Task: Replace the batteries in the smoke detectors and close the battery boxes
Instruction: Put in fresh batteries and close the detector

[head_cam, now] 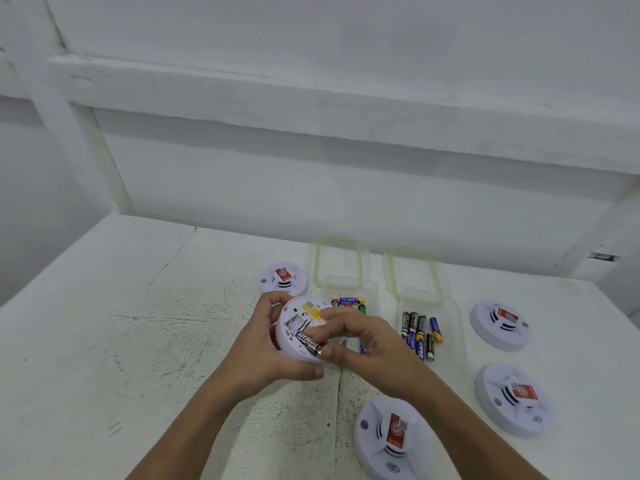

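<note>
Over the worktop (pixel 138 341), the left hand (pixel 266 355) holds a detector (pixel 294 317) with its back side up, the fingers curled round its rim. The right hand (pixel 360 337) touches it from the right and pinches the near end of a black battery (pixel 308 342), which lies slanted in the open compartment.

I judge that the step in hand is to seat this battery. To do it well, the left hand should hold the detector steady. The right hand should push one end against the spring contact first, then press the other end down until the battery lies flat. Plus and minus must agree with the marks in the compartment. The slot beside the battery looks empty, so probably one more is needed.

Two clear boxes (pixel 450 327) stand beyond the right hand and to its right. The right hand covers part of the nearer box, so its content cannot be counted. I cannot tell which box has the fresh batteries (pixel 419 330). One of the other detectors (pixel 391 438), under the right forearm, is cut off by the lower edge. The compartment cover is not seen anywhere. The polarity marks are too small to read.
</note>
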